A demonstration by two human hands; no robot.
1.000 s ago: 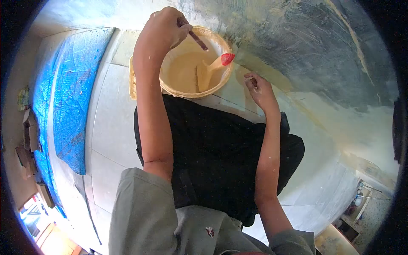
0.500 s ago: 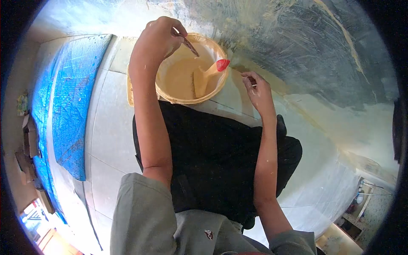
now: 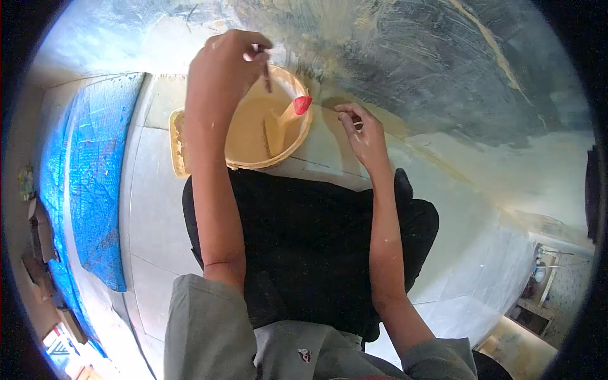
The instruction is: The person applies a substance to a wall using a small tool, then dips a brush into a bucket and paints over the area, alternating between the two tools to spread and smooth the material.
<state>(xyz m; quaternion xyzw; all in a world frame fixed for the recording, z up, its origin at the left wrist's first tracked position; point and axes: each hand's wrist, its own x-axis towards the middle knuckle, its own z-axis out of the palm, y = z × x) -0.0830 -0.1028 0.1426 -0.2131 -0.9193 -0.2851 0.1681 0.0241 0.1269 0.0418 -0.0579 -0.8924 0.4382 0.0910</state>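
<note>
My left hand (image 3: pixel 229 60) pinches a thin dark stick (image 3: pixel 266 79) that hangs down over the rim of a round bucket (image 3: pixel 297 149). Inside the bucket is a beige liquid (image 3: pixel 247 130). A brush coated in the same beige, with a red handle end (image 3: pixel 302 104), leans in it against the right side. To the right of the bucket, my right hand (image 3: pixel 362 133) is raised with its fingertips pressed together; whatever is between them, if anything, is too small to make out.
A yellowish tray (image 3: pixel 178 142) stands left of the bucket, partly behind my left forearm. Blue sheeting (image 3: pixel 104 183) lies over the tiled floor (image 3: pixel 155 209) at the left. A smeared grey wall (image 3: pixel 430 69) rises close beyond the bucket.
The view has shifted, so the bucket and my right hand appear farther left and slightly lower. The stick in my left hand now points more steeply downward.
</note>
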